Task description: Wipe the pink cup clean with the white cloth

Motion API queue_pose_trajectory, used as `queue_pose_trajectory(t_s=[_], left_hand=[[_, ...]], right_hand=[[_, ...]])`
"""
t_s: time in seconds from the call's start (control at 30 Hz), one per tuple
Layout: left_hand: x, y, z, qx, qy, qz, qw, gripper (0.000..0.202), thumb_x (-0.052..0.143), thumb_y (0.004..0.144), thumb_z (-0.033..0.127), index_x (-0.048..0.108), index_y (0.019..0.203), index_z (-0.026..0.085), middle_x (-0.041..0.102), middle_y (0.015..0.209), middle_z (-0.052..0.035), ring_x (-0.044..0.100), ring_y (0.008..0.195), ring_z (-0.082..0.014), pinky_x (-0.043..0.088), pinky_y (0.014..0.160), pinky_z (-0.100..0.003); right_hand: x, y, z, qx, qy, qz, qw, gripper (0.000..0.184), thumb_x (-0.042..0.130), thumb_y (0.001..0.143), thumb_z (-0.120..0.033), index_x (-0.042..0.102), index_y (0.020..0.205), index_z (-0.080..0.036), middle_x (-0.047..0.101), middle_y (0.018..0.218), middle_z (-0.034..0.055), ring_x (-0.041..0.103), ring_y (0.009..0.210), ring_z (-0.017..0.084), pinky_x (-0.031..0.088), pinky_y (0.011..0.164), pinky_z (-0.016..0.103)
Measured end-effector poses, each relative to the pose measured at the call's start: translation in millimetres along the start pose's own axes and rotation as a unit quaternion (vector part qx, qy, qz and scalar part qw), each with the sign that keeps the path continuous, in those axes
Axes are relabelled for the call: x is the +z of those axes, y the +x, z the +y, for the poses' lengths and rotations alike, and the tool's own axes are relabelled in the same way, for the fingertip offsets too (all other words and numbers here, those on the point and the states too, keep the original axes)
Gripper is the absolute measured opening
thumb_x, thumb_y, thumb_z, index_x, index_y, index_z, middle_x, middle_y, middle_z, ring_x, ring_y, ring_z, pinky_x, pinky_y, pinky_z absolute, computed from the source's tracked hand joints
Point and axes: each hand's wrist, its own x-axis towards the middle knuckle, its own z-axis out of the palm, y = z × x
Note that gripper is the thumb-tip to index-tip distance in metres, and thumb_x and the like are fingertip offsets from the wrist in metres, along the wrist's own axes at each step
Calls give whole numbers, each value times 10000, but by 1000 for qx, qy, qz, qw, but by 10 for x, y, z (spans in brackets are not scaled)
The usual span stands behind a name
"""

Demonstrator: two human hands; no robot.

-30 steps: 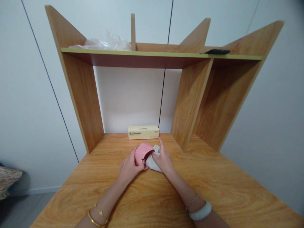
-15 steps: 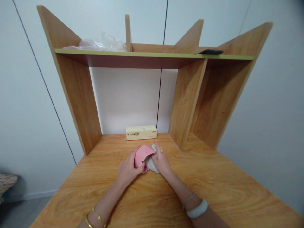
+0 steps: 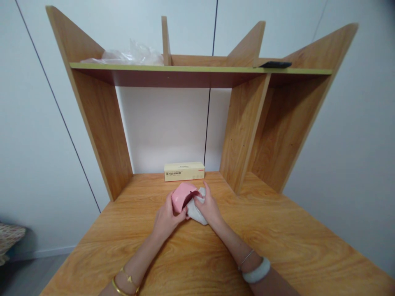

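Observation:
My left hand [image 3: 166,214] grips a pink, hollow, bowl-like object [image 3: 182,195] from its left side, thumb at the near edge. The pink object is tilted, with its dark opening facing right and toward me; its exact kind I cannot tell. In my right hand [image 3: 210,208] is a white cloth or tissue [image 3: 196,213], bunched under the fingers and hanging down on the near side. The right fingertips and part of the cloth reach to the opening of the pink object, with the index finger sticking up.
A long cream box [image 3: 184,172] with printed writing stands behind my hands on the wooden desk [image 3: 138,250]. Above runs a wooden shelf [image 3: 197,70] holding a clear plastic bag [image 3: 132,55] and a flat dark object [image 3: 275,64]. An upright divider [image 3: 242,135] rises at right.
The pink object has turned in my left hand, so its opening shows more, and has shifted slightly up and left. My right hand with the white cloth has moved a little at the opening.

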Motion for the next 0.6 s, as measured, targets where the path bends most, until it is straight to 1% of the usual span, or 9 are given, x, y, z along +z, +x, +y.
queue_pose_trajectory(t_s=[0.1,0.13,0.23,0.3,0.33,0.4,0.5,0.6], left_hand=[[-57,19,8,-4,37,-2,999,577,541,731,398,373,1245,196,616,1075,-95,602,935,-254,452,774,-342],[-71,20,15,-4,43,-3,999,562,542,730,393,386,1235,201,617,1076,-91,603,932,-251,450,775,-339],[-82,13,35,-3,46,-4,999,536,537,727,358,403,1222,205,625,1064,-83,608,915,-246,448,767,-335],[-72,4,38,7,35,-5,999,526,531,723,332,407,1219,204,623,1073,-79,606,914,-241,449,764,-332],[-64,1,36,16,27,-6,999,526,529,720,323,408,1218,204,618,1086,-78,605,917,-240,451,765,-333],[-51,-2,27,39,9,-11,999,534,530,711,310,409,1221,206,604,1117,-77,598,934,-237,452,779,-337],[-35,5,5,68,-18,-20,997,546,530,712,311,401,1233,207,586,1149,-79,576,987,-231,439,834,-342],[-18,14,-16,71,-42,-20,996,560,522,740,357,380,1257,195,544,1212,-96,531,1071,-230,406,901,-349]], right_hand=[[-56,-2,-33,-1,-60,-2,998,711,516,738,-291,209,1368,-170,624,762,45,593,700,205,435,622,291],[-77,0,-47,-15,-81,2,997,707,516,739,-293,216,1368,-176,619,739,38,586,690,206,429,622,291],[-134,11,-94,-85,-129,14,988,652,492,758,-285,256,1359,-189,614,707,29,566,705,208,417,663,301],[-159,17,-117,-121,-154,11,981,614,471,768,-258,285,1349,-190,624,726,35,561,726,206,407,710,314],[-166,19,-122,-129,-163,3,978,609,467,768,-243,288,1347,-187,633,751,42,563,739,205,401,732,319],[-168,22,-117,-122,-176,-23,976,618,475,761,-227,286,1347,-172,649,810,60,574,783,209,391,768,324],[-150,23,-78,-73,-178,-65,979,604,485,762,-240,308,1333,-158,659,895,95,589,841,226,399,755,315],[-124,20,-19,-36,-147,-82,985,585,477,762,-221,322,1325,-187,649,980,101,594,882,226,417,731,297]])
